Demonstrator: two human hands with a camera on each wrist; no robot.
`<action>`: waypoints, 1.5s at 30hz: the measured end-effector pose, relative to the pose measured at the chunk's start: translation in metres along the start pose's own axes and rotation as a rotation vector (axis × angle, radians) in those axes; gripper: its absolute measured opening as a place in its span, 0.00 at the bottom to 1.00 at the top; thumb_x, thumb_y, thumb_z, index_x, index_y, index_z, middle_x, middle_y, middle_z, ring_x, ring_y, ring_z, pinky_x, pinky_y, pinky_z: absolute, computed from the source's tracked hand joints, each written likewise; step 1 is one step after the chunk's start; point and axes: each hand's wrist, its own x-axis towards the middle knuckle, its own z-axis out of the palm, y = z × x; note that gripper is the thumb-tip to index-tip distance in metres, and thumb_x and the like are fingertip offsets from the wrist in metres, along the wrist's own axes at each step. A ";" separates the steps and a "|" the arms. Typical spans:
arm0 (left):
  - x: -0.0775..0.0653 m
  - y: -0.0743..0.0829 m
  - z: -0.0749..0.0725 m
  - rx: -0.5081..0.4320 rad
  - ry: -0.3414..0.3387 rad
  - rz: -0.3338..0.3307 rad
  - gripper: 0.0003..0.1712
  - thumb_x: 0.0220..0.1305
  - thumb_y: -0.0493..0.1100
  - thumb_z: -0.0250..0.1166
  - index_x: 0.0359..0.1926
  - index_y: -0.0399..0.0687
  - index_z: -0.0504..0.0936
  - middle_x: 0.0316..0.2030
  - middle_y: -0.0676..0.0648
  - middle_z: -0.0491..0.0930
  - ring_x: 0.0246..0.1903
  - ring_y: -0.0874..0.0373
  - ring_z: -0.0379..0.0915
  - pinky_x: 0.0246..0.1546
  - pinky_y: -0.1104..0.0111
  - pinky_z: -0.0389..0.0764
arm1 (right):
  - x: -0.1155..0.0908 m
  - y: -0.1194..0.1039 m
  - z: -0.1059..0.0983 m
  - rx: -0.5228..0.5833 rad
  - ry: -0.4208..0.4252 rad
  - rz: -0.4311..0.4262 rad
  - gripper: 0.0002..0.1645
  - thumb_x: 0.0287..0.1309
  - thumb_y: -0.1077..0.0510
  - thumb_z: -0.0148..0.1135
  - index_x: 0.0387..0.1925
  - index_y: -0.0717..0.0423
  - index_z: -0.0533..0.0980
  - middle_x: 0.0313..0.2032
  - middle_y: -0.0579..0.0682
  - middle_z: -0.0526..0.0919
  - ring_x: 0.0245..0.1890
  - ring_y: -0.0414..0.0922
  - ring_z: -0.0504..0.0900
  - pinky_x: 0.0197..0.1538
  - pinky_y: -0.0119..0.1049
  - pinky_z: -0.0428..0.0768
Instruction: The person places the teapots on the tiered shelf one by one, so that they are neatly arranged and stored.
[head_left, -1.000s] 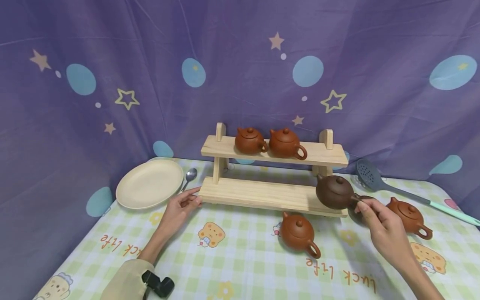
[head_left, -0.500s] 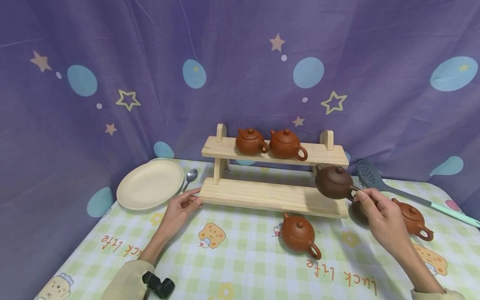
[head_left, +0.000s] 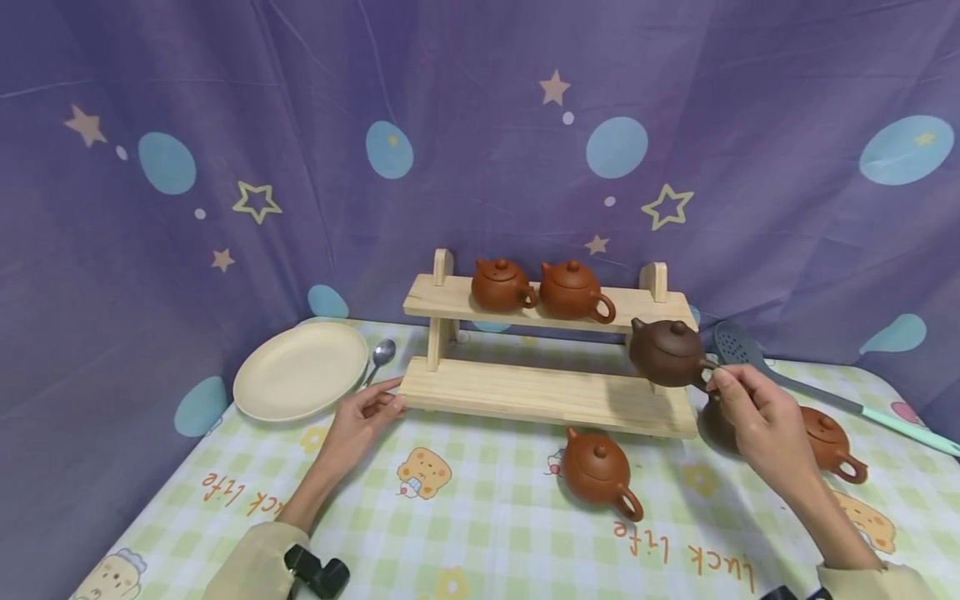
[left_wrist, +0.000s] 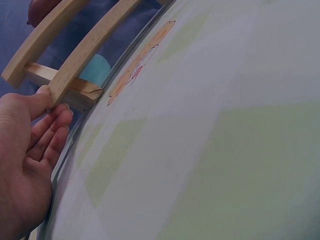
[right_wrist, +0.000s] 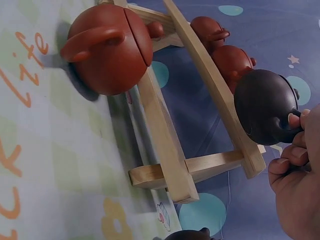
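Note:
By its handle, my right hand (head_left: pixel 765 417) holds a dark brown teapot (head_left: pixel 666 353) in the air, in front of the right end of the two-tier wooden rack (head_left: pixel 525 392). The right wrist view shows fingers curled round the handle of this dark teapot (right_wrist: pixel 265 106). At the rack's left end my left hand (head_left: pixel 360 421) grips the lower board; in the left wrist view the thumb lies over the board (left_wrist: pixel 75 65) with fingertips beneath. Two reddish-brown teapots (head_left: pixel 500 285) sit on the upper board. Another reddish teapot (head_left: pixel 597 468) stands on the cloth before the rack.
Behind my right hand, a second dark teapot (head_left: pixel 718 423) and a reddish teapot (head_left: pixel 828 442) are partly hidden. A slotted ladle with a mint handle (head_left: pixel 810 389) lies at the back right. On the left are a cream plate (head_left: pixel 300 371) and a metal spoon (head_left: pixel 382 352).
My right hand has raised the dark teapot from lower-board height toward the upper board's front edge. The left hand keeps its place on the rack.

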 end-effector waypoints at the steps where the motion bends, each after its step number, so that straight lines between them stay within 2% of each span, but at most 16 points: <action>1: 0.000 0.000 0.000 0.000 -0.001 -0.001 0.24 0.75 0.42 0.65 0.67 0.36 0.77 0.40 0.38 0.86 0.40 0.48 0.84 0.43 0.71 0.80 | 0.001 0.000 0.000 0.003 0.000 0.000 0.10 0.79 0.63 0.52 0.42 0.66 0.76 0.18 0.46 0.65 0.14 0.41 0.59 0.16 0.39 0.59; 10: 0.000 0.001 0.000 0.005 -0.001 -0.013 0.25 0.75 0.43 0.65 0.67 0.36 0.77 0.41 0.39 0.86 0.41 0.47 0.84 0.44 0.72 0.79 | 0.013 -0.004 0.002 -0.005 0.017 -0.028 0.11 0.79 0.62 0.52 0.40 0.66 0.77 0.16 0.45 0.65 0.12 0.39 0.60 0.15 0.38 0.60; 17: 0.000 0.000 0.001 -0.006 0.005 0.000 0.24 0.74 0.41 0.66 0.67 0.36 0.78 0.40 0.39 0.86 0.40 0.47 0.85 0.43 0.73 0.79 | 0.020 -0.003 0.004 -0.018 0.021 -0.029 0.13 0.80 0.60 0.52 0.41 0.66 0.77 0.19 0.52 0.68 0.16 0.39 0.64 0.18 0.37 0.63; 26: 0.000 0.000 0.001 0.001 0.004 -0.007 0.24 0.75 0.41 0.65 0.67 0.35 0.77 0.40 0.38 0.86 0.40 0.48 0.85 0.44 0.73 0.79 | 0.032 -0.001 0.007 -0.020 0.028 -0.013 0.14 0.80 0.57 0.53 0.41 0.65 0.78 0.19 0.46 0.67 0.16 0.39 0.62 0.17 0.37 0.61; 35: 0.000 0.000 0.001 0.006 0.002 -0.014 0.24 0.75 0.41 0.65 0.67 0.35 0.77 0.40 0.38 0.86 0.40 0.47 0.85 0.44 0.73 0.79 | 0.046 0.003 0.015 -0.052 0.052 -0.047 0.13 0.79 0.61 0.53 0.41 0.68 0.79 0.19 0.45 0.66 0.17 0.38 0.60 0.20 0.35 0.58; 45: 0.000 0.000 0.001 0.009 0.001 -0.004 0.24 0.75 0.42 0.65 0.67 0.35 0.77 0.40 0.38 0.86 0.40 0.46 0.85 0.44 0.73 0.79 | 0.058 0.003 0.021 -0.127 0.081 -0.048 0.15 0.79 0.56 0.55 0.41 0.64 0.81 0.21 0.46 0.68 0.18 0.38 0.63 0.22 0.35 0.62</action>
